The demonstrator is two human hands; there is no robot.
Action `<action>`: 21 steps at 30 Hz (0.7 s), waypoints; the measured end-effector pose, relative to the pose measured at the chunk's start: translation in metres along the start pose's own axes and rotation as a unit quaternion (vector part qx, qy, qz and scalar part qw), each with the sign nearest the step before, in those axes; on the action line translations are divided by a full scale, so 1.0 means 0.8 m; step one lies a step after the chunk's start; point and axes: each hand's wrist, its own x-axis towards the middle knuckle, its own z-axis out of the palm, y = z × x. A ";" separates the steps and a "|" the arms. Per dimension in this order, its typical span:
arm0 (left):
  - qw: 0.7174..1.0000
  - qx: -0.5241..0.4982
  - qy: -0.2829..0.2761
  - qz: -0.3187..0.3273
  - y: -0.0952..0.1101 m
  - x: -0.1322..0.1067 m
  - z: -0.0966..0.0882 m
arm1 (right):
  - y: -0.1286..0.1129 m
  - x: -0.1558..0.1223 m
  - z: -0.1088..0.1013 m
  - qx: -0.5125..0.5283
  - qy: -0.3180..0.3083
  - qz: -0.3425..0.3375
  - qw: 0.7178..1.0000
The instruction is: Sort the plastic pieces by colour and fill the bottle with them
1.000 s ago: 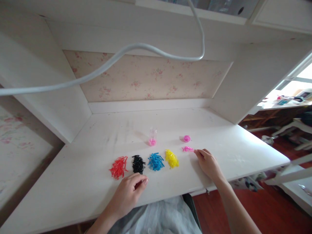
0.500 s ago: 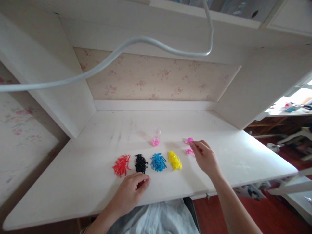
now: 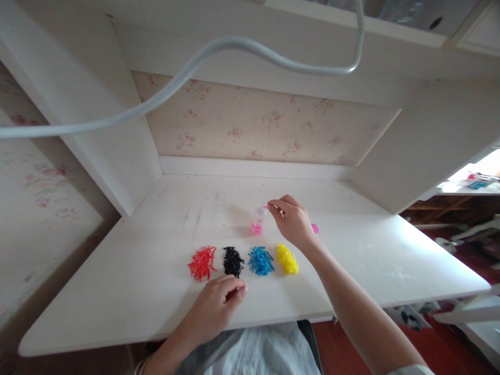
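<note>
My right hand point(image 3: 291, 221) pinches a pink rubber band point(image 3: 265, 207) at the mouth of a small clear container point(image 3: 258, 214). Pink bands point(image 3: 255, 228) lie in the bottom of that container. Behind this hand, part of a round pink piece point(image 3: 314, 228) shows on the desk. My left hand point(image 3: 224, 299) rests loosely curled by the desk's front edge, just below the pile of black bands point(image 3: 233, 261), with nothing visible in its fingers. To either side of the black pile lie red bands point(image 3: 202, 263) and blue bands point(image 3: 261, 260); yellow bands point(image 3: 287, 259) are farthest right.
The white desk point(image 3: 148, 281) has side panels and a floral-papered back. A thick white cable point(image 3: 234, 44) crosses high in front of the view. Overhead runs a shelf point(image 3: 390, 57). Past the right panel there are shelves and several blurred items.
My right hand has moved left from the small pink pile to the container, carrying a pink band. My left hand stays by the black pile. The view has shifted slightly.
</note>
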 end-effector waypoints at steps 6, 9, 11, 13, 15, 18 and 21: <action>1.000 -0.013 -0.002 0.006 0.000 -0.001 -0.002 | -0.006 0.006 0.008 -0.049 -0.026 0.003 0.998; 1.000 -0.011 -0.003 0.004 0.002 -0.001 -0.003 | -0.007 0.005 0.009 -0.050 -0.032 0.006 0.998; 1.000 -0.009 -0.001 0.003 0.003 -0.001 -0.003 | -0.007 0.005 0.007 -0.043 -0.027 0.009 0.999; 1.000 -0.008 -0.002 0.000 0.003 -0.001 -0.003 | -0.006 0.004 0.004 -0.029 -0.013 0.012 0.999; 1.000 -0.006 -0.003 -0.002 0.004 -0.001 -0.003 | -0.003 0.000 -0.003 -0.012 0.007 0.018 1.000; 1.000 0.001 -0.005 -0.004 0.005 -0.001 -0.001 | 0.011 -0.018 -0.019 0.002 0.040 0.055 0.998; 1.000 0.005 -0.013 -0.006 0.012 0.002 0.002 | 0.046 -0.055 -0.036 0.012 0.053 0.120 0.991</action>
